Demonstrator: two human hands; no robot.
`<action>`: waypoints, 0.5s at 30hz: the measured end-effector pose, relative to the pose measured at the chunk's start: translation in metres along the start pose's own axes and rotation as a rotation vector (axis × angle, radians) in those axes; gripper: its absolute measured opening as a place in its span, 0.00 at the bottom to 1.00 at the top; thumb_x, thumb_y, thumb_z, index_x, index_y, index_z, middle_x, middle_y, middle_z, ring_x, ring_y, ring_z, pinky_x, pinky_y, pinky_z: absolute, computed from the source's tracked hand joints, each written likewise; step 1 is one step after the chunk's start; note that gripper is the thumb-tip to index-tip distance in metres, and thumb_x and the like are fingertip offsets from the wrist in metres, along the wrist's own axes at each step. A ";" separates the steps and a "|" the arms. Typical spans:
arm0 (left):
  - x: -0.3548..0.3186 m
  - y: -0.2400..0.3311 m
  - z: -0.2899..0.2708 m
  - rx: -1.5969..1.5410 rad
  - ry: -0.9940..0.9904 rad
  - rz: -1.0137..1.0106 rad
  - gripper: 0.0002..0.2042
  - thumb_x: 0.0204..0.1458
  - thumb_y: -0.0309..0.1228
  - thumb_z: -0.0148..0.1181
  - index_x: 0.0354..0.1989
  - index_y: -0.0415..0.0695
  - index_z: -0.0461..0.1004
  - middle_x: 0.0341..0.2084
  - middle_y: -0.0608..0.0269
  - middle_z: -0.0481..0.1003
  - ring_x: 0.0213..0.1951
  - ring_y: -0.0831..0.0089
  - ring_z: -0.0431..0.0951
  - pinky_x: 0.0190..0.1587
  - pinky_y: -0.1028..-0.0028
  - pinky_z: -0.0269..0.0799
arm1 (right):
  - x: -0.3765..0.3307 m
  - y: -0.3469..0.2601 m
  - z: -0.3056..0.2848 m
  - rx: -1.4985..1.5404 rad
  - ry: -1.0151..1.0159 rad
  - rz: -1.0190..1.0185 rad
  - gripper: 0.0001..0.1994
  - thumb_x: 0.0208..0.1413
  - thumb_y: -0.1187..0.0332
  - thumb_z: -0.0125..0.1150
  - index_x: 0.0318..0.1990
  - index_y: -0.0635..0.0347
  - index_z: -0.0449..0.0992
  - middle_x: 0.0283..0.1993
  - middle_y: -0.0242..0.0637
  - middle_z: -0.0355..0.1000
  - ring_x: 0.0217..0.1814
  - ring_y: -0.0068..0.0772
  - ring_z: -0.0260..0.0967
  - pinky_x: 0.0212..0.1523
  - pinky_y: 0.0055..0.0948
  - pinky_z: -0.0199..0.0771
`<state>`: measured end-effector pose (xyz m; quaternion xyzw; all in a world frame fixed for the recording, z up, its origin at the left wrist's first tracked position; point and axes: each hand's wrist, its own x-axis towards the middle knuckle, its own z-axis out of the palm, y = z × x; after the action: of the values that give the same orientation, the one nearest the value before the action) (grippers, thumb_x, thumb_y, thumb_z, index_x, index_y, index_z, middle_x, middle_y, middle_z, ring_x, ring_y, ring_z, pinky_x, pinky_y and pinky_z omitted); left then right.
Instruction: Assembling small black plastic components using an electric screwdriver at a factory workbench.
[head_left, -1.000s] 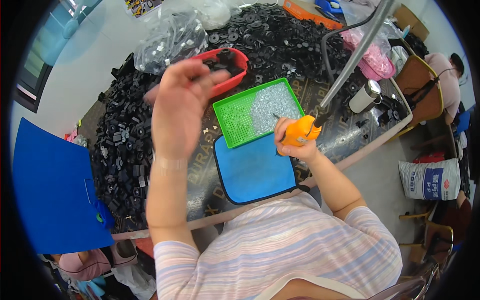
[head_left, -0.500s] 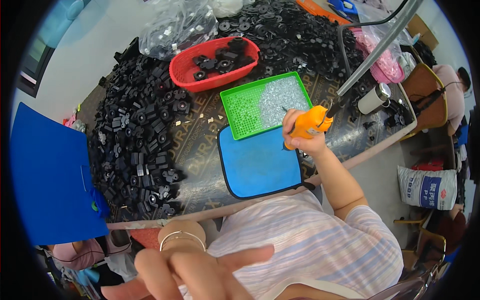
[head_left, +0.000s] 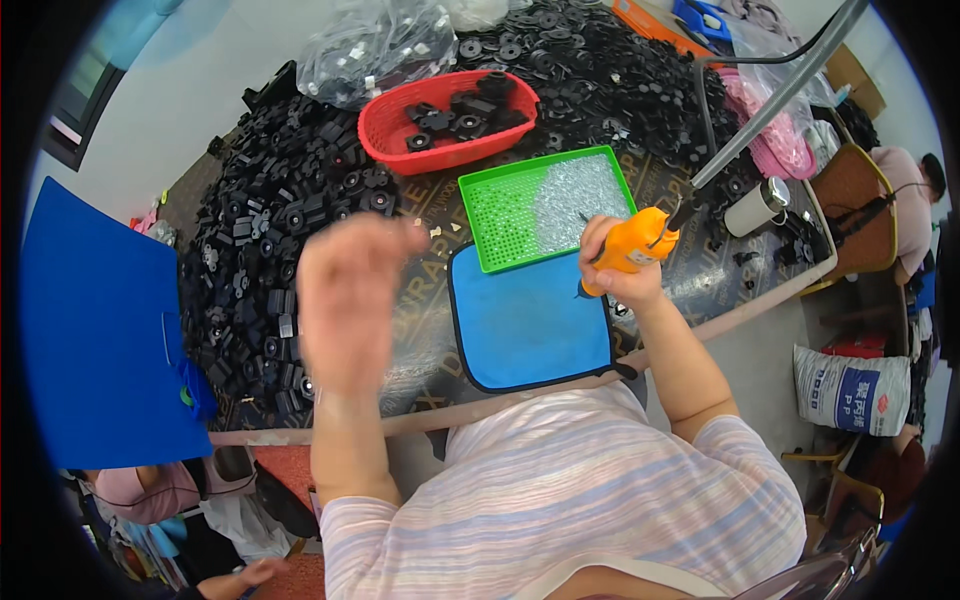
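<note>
My right hand (head_left: 625, 275) is wrapped round an orange electric screwdriver (head_left: 636, 240), whose dark tip points down and left over the right edge of a blue mat (head_left: 530, 325). Over the table, left of that mat, my left hand (head_left: 350, 300) is raised and smeared by motion; its fingers do not show clearly. A green perforated tray (head_left: 500, 215) adjoins the mat's far edge. Small shiny metal pieces, probably screws (head_left: 580, 200), fill the tray's right part. Beyond my left hand spreads a heap of black plastic parts (head_left: 250, 230).
A red basket (head_left: 400, 160) with black parts stands behind the tray. More black parts (head_left: 590, 75) and clear plastic bags (head_left: 375, 50) lie at the back. A metal tube (head_left: 780, 95) slants in from the upper right above a white flask (head_left: 750, 210). Other people sit nearby.
My left hand has swung from low near my body up and forward over the table. My right hand keeps hold of the screwdriver. The whole view has shifted slightly.
</note>
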<state>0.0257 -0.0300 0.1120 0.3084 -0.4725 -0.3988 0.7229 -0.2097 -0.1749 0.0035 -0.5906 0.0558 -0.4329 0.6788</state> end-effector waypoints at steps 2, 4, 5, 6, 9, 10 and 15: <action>0.019 -0.055 -0.077 0.846 0.272 -0.147 0.21 0.43 0.28 0.66 0.46 0.39 0.66 0.44 0.54 0.69 0.50 0.64 0.69 0.55 0.69 0.63 | 0.001 -0.002 0.007 0.028 -0.010 -0.002 0.15 0.41 0.69 0.67 0.33 0.66 0.69 0.32 0.40 0.63 0.27 0.27 0.66 0.27 0.21 0.67; 0.023 -0.098 -0.146 1.283 0.274 -0.345 0.31 0.37 0.35 0.71 0.51 0.38 0.65 0.52 0.47 0.64 0.56 0.56 0.64 0.58 0.65 0.59 | 0.001 -0.003 0.011 0.044 -0.025 0.004 0.14 0.41 0.69 0.67 0.33 0.66 0.69 0.32 0.40 0.63 0.27 0.27 0.67 0.27 0.21 0.68; 0.026 -0.113 -0.156 1.470 0.216 -0.259 0.36 0.35 0.35 0.72 0.55 0.40 0.62 0.56 0.46 0.60 0.59 0.53 0.59 0.58 0.63 0.59 | 0.001 -0.003 0.010 0.049 -0.013 0.009 0.14 0.41 0.69 0.67 0.33 0.66 0.69 0.32 0.40 0.63 0.27 0.27 0.67 0.27 0.21 0.68; 0.030 -0.120 -0.157 1.652 0.149 -0.168 0.40 0.34 0.36 0.72 0.59 0.42 0.59 0.60 0.45 0.56 0.62 0.50 0.55 0.58 0.61 0.58 | 0.000 -0.002 0.009 0.045 -0.004 0.003 0.14 0.41 0.70 0.67 0.33 0.66 0.69 0.32 0.40 0.63 0.27 0.27 0.67 0.28 0.21 0.68; 0.054 -0.128 -0.151 1.825 0.106 -0.373 0.46 0.34 0.42 0.71 0.64 0.52 0.53 0.65 0.53 0.50 0.65 0.51 0.49 0.56 0.53 0.58 | -0.003 -0.003 0.009 0.012 0.008 -0.004 0.14 0.40 0.70 0.67 0.33 0.66 0.69 0.32 0.40 0.63 0.27 0.27 0.67 0.28 0.21 0.68; 0.061 -0.128 -0.149 1.953 0.092 -0.474 0.46 0.34 0.45 0.71 0.64 0.55 0.53 0.65 0.55 0.50 0.65 0.52 0.50 0.56 0.51 0.58 | -0.003 -0.003 0.009 0.010 0.011 -0.005 0.14 0.40 0.70 0.67 0.33 0.66 0.69 0.32 0.40 0.63 0.27 0.27 0.67 0.28 0.21 0.68; 0.061 -0.148 -0.161 2.047 0.107 -0.420 0.33 0.41 0.39 0.66 0.59 0.52 0.61 0.60 0.55 0.58 0.61 0.50 0.57 0.51 0.51 0.65 | -0.001 -0.006 0.015 -0.014 -0.009 0.037 0.13 0.37 0.76 0.65 0.33 0.65 0.70 0.33 0.38 0.65 0.28 0.25 0.64 0.29 0.22 0.65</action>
<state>0.1475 -0.1449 -0.0417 0.8663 -0.4888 0.0885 0.0524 -0.2045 -0.1624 0.0123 -0.5961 0.0668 -0.4172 0.6827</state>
